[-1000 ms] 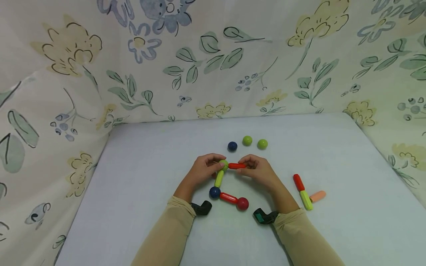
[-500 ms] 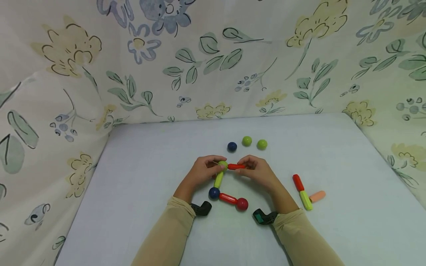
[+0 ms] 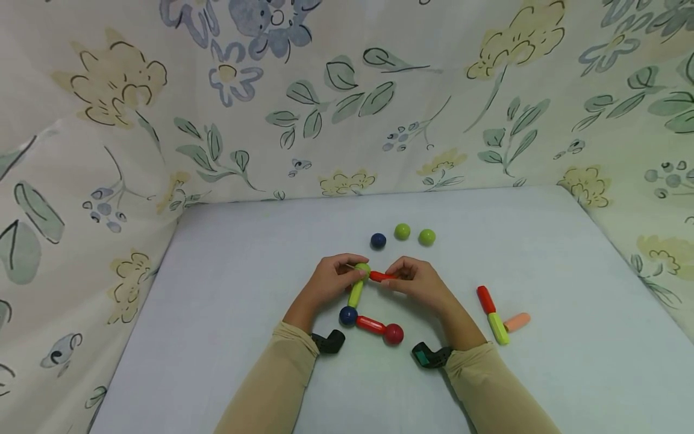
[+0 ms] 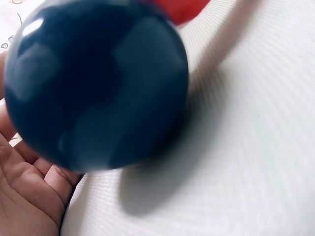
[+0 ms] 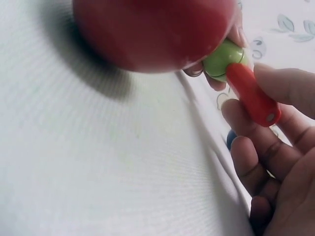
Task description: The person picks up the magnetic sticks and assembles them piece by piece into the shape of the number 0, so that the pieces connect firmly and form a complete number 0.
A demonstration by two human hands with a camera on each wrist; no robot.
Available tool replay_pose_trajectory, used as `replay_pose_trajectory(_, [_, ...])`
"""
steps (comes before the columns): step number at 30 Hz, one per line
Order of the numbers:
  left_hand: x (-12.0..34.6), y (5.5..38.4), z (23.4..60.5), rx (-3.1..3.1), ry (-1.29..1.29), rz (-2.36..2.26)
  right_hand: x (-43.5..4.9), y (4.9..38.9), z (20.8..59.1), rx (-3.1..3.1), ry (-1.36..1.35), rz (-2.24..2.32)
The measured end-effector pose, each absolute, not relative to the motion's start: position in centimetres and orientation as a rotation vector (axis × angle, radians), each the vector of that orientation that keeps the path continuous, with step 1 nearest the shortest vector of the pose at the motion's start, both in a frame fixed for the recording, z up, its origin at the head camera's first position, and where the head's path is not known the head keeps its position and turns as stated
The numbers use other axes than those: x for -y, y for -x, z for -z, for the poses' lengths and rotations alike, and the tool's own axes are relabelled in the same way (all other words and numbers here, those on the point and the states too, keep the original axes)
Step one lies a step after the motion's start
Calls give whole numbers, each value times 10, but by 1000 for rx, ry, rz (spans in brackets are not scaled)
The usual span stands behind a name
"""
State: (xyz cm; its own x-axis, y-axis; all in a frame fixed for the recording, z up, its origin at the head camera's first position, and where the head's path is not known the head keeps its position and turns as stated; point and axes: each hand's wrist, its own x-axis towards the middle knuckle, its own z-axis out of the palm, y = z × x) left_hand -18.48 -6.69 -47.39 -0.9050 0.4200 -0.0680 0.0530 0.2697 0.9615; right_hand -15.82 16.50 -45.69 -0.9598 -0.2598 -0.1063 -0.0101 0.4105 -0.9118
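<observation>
My left hand [image 3: 329, 281] pinches a green ball [image 3: 363, 269] between thumb and fingers. From that ball a yellow-green rod [image 3: 355, 293] leads down to a dark blue ball [image 3: 349, 316], which a red rod [image 3: 371, 325] joins to a dark red ball [image 3: 393, 334]. With thumb and fingertips my right hand [image 3: 420, 281] pinches another red rod [image 5: 252, 93], its far end against the green ball. A small metal disc shows on the rod's near end in the right wrist view. The blue ball [image 4: 98, 83] fills much of the left wrist view.
Behind the hands lie a loose dark blue ball [image 3: 378, 241] and two green balls [image 3: 402, 231]. To the right are a red rod [image 3: 486, 299], a yellow-green rod [image 3: 498, 328] and an orange rod [image 3: 517, 322]. Floral cloth [image 3: 325, 120] rises beyond the white table [image 3: 244, 253].
My right hand has shifted slightly left and its rod now slants down to the right instead of lying nearly level. The left hand keeps its hold on the green ball.
</observation>
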Motion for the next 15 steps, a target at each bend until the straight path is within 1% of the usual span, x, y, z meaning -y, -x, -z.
replay_pose_trajectory(4, [66, 185, 471, -2235, -417, -1642, -159, 151, 436, -2435, 242, 1533])
replay_pose_trajectory(11, [67, 190, 483, -2229, -426, -1670, -167, 163, 469, -2419, 212, 1552])
replay_pose_trajectory(15, [67, 189, 483, -2233, -438, -1688, -168, 164, 474, -2423, 232, 1566])
